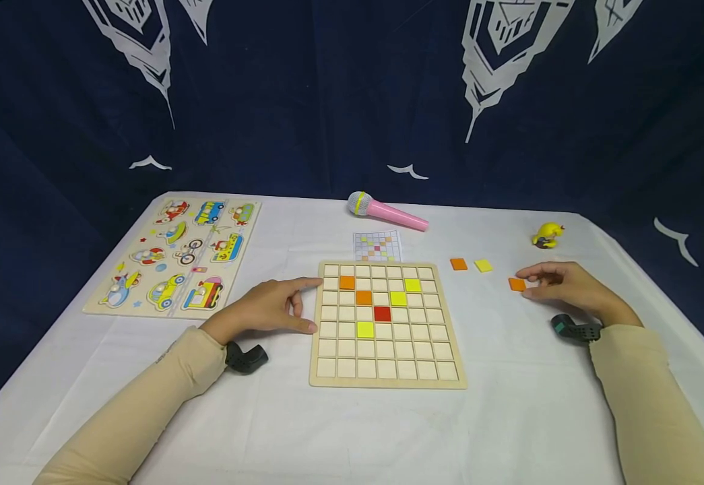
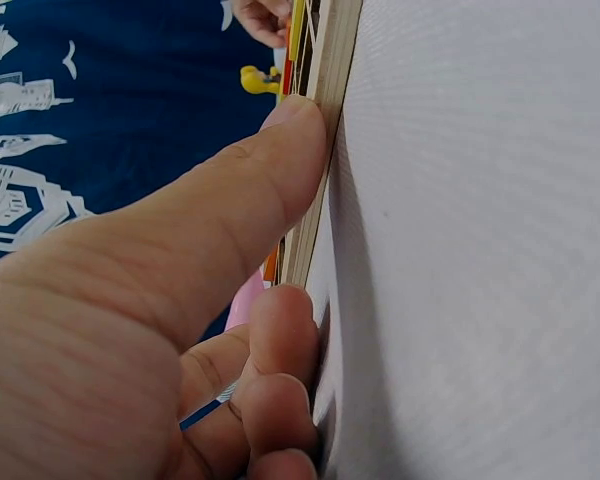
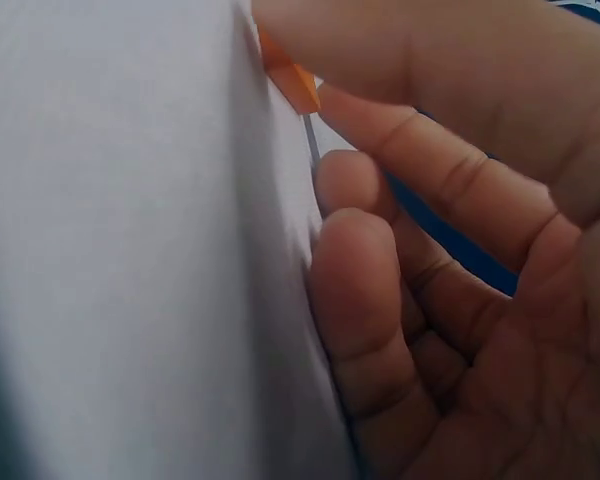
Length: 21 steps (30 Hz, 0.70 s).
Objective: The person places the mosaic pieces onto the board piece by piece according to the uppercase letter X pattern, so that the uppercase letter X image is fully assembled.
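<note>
White table [image 1: 509,417] | left hand [image 1: 267,310] steadies grid board [image 1: 321,374] (thumb, fingertips) | right hand [image 1: 570,286] touches orange tile [image 1: 517,284]

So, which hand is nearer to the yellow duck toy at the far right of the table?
Right. The right hand lies just in front of the yellow duck toy, touching an orange tile. The left hand rests against the grid board, far across the table.

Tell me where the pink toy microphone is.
In the head view, the pink toy microphone lies at the table's far edge, just behind the pattern card and the wooden grid board.
</note>
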Tool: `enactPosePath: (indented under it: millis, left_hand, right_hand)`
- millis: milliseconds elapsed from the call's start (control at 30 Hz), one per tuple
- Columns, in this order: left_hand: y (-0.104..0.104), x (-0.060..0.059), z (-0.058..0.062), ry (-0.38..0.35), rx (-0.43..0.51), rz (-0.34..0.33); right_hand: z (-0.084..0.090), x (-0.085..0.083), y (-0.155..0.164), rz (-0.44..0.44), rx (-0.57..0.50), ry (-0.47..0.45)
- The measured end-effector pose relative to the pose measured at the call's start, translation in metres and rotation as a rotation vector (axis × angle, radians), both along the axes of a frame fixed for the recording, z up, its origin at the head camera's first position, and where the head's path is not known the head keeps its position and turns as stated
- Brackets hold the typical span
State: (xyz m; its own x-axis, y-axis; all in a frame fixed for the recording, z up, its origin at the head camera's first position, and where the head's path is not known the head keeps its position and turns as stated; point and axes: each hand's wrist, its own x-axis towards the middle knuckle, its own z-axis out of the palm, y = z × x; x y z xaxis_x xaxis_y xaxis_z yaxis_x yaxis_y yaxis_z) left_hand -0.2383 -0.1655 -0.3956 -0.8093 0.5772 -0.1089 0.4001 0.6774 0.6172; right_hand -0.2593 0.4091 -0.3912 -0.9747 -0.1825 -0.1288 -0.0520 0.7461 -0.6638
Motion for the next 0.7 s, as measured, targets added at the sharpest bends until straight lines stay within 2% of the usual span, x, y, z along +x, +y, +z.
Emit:
enactPosePath:
  millis: [300,700]
  left_hand:
    - [0.000,0.000,0.001,0.000,-0.003,0.001]
    - [0.002,0.000,0.001,-0.009,-0.009,0.010]
  right_hand:
    - [0.002,-0.001,-0.007,0.039,0.068,0.050]
    - [0.007,-0.001,-0.029,0.090,0.100,0.045]
